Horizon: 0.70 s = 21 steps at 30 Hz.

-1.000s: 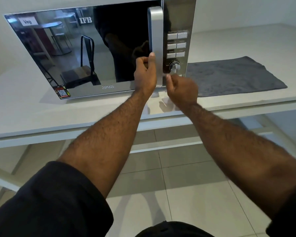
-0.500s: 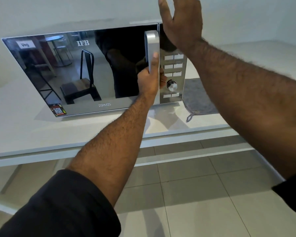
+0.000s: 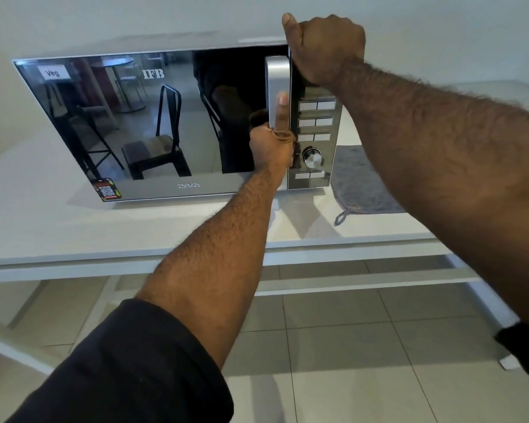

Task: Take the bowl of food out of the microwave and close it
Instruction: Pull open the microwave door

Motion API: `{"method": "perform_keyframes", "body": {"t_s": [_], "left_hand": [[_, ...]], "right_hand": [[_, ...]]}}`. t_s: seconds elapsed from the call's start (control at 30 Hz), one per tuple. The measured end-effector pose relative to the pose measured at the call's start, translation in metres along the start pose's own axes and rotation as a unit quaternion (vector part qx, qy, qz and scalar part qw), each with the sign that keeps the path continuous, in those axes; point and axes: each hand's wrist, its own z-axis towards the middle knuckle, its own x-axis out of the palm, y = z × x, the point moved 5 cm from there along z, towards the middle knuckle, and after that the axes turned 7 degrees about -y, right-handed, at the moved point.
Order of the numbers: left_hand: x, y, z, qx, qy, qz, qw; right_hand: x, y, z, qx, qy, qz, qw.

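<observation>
A mirrored microwave [image 3: 153, 123] stands on a white counter with its door closed. My left hand [image 3: 271, 146] is wrapped around the lower part of the silver vertical door handle [image 3: 276, 77], thumb lying up along it. My right hand [image 3: 324, 47] rests on the top right corner of the microwave above the control panel [image 3: 315, 138], fingers curled over the top edge. The bowl of food is hidden behind the reflective door.
A grey cloth [image 3: 358, 184] lies on the white counter [image 3: 43, 227] just right of the microwave. The counter's front edge runs across the middle of the view, with tiled floor [image 3: 333, 346] below it.
My right hand rose from beside the handle's lower end to the microwave's top right corner and closed over it. My left hand stayed on the handle.
</observation>
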Motion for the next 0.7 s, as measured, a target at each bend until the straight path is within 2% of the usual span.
{"method": "perform_keyframes", "body": {"t_s": [0.7], "left_hand": [[-0.0007, -0.0034, -0.0052, 0.009, -0.029, 0.046, 0.998]], "right_hand": [[-0.0089, 0.0035, -0.0017, -0.026, 0.005, 0.029, 0.999]]}}
